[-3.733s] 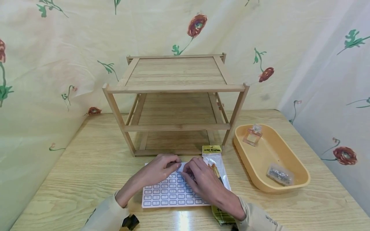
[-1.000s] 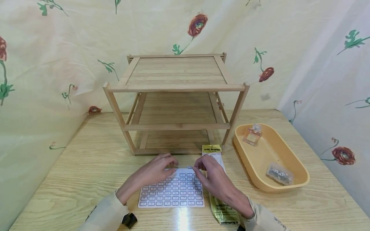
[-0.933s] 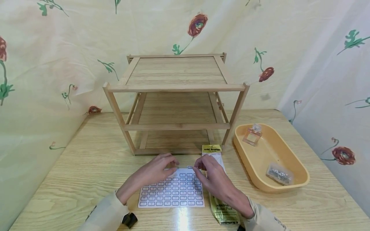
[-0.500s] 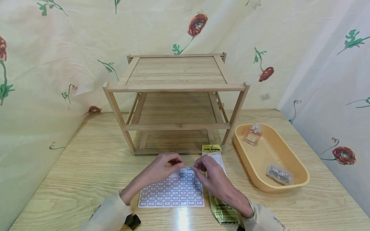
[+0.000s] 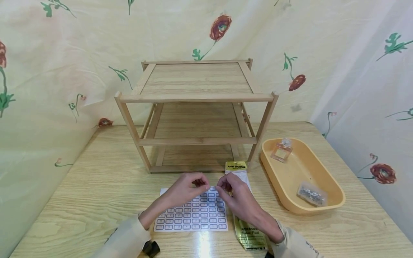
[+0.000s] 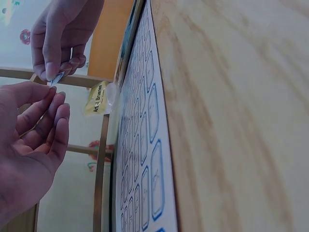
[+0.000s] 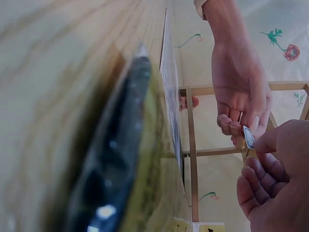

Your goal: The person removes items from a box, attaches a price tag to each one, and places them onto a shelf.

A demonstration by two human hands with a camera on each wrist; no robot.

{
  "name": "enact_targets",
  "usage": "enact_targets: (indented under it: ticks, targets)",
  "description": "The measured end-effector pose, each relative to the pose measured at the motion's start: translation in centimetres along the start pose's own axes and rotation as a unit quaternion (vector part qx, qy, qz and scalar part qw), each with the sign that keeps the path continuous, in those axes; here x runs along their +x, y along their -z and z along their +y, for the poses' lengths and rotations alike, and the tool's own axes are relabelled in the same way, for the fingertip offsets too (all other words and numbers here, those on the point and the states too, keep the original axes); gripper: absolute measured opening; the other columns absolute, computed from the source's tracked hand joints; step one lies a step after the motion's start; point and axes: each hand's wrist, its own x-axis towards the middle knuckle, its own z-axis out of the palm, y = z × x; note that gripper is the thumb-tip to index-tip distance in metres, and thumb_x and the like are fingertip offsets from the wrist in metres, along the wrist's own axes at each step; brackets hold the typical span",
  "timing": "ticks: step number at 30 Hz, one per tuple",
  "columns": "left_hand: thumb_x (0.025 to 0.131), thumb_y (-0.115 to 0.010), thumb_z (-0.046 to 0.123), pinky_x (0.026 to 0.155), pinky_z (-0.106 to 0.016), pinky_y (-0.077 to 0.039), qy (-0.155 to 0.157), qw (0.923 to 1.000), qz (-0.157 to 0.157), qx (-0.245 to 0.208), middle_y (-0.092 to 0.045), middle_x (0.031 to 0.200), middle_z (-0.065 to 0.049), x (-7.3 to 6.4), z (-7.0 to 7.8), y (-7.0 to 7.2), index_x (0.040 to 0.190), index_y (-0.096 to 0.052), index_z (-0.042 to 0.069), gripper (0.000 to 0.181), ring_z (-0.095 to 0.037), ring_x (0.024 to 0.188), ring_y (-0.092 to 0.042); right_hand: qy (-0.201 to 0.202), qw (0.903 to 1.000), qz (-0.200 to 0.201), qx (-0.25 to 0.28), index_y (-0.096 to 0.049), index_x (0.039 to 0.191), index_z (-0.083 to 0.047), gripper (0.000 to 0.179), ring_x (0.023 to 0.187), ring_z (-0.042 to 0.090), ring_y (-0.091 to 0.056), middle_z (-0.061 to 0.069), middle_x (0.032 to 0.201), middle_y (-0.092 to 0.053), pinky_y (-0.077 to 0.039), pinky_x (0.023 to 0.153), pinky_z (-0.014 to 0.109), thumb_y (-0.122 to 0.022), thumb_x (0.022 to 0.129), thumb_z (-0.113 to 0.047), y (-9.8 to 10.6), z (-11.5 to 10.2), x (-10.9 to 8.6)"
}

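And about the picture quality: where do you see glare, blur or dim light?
Head view: brightest overall, with a white glare patch on the table, just below the label sheet, whose tiny markings are unreadable; left wrist view: dim, with soft wood grain; right wrist view: also dim, with the plastic packet in the foreground badly out of focus and showing bright highlights.

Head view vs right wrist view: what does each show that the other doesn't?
Head only: the yellow tray, with a glass bottle and a clear box in it.

Right wrist only: a blurred dark shape up close, probably part of the brush pack.

Both: left hand, right hand, small label at their fingertips, label sheet, wooden rack, brush pack, flowered cloth, table.
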Motion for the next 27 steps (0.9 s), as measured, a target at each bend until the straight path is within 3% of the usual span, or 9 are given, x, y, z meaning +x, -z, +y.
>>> enact_targets:
  ticks: [3,10,19,27]
  targets:
    - [0.103,-0.064,0.013,0.083,-0.031,-0.055,0.002,1.0,-0.006,0.0,-0.07,0.096,-0.008,0.1,0.0,-0.1,0.102,-0.071,0.004,0.011,-0.015,0.091,-0.062,-0.008,1.0,-0.003,0.002,-0.063,0.096,-0.006,0.016,0.077,0.007,-0.056,-0.006,0.087,-0.058,-0.053,0.066,0.024,-0.072,0.091,0.007,0.2,0.1,-0.1]
    - [0.103,-0.064,0.013,0.081,-0.029,-0.054,-0.007,0.9999,-0.008,0.008,-0.068,0.094,0.003,0.7,0.2,-0.6,0.101,-0.072,0.006,0.01,-0.011,0.089,-0.062,-0.01,0.9999,-0.002,0.007,-0.064,0.094,-0.005,0.015,0.076,0.008,-0.055,-0.006,0.085,-0.058,-0.053,0.065,0.025,-0.072,0.091,0.007,0.8,0.6,-0.5]
    - [0.103,-0.064,0.012,0.079,-0.028,-0.054,-0.01,0.9998,-0.013,0.008,-0.069,0.092,0.0,1.6,0.6,-1.6,0.1,-0.072,0.006,0.011,-0.009,0.086,-0.062,0.0,0.9997,0.023,0.0,-0.065,0.094,-0.007,0.022,0.074,0.006,-0.055,-0.009,0.084,-0.057,-0.051,0.062,0.024,-0.072,0.089,0.013,1.5,0.9,-1.2]
    - [0.102,-0.065,0.011,0.079,-0.027,-0.055,-0.004,0.9998,-0.018,0.009,-0.07,0.092,0.0,2.2,0.9,-2.5,0.101,-0.074,0.006,0.01,-0.008,0.085,-0.062,-0.01,0.9997,0.019,-0.007,-0.065,0.094,-0.008,0.022,0.075,0.006,-0.055,-0.008,0.086,-0.058,-0.052,0.063,0.024,-0.072,0.089,0.012,2.3,1.3,-1.8]
